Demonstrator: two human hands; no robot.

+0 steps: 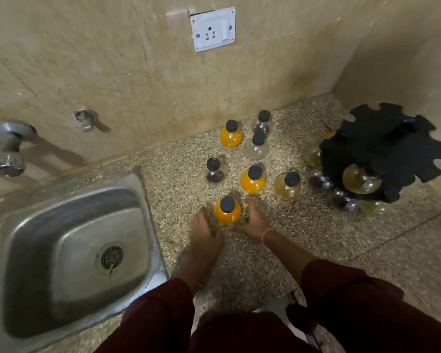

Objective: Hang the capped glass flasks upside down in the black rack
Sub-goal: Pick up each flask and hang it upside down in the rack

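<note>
An orange-filled flask with a black cap (227, 211) stands upright on the speckled counter, nearest to me. My left hand (204, 231) cups its left side and my right hand (252, 220) cups its right side. Several more capped flasks stand behind it: orange ones (252, 180) (231, 135), a pale yellow one (288, 186), a dark one (214, 171) and clear ones (258, 146). The black rack (382, 151) with a notched rim stands at the right. Several flasks hang upside down in it, among them a yellow one (360, 180).
A steel sink (69, 250) is set into the counter at the left, with taps (8, 154) on the tiled wall above. A white wall socket (213, 29) sits high on the back wall. A side wall closes the corner behind the rack.
</note>
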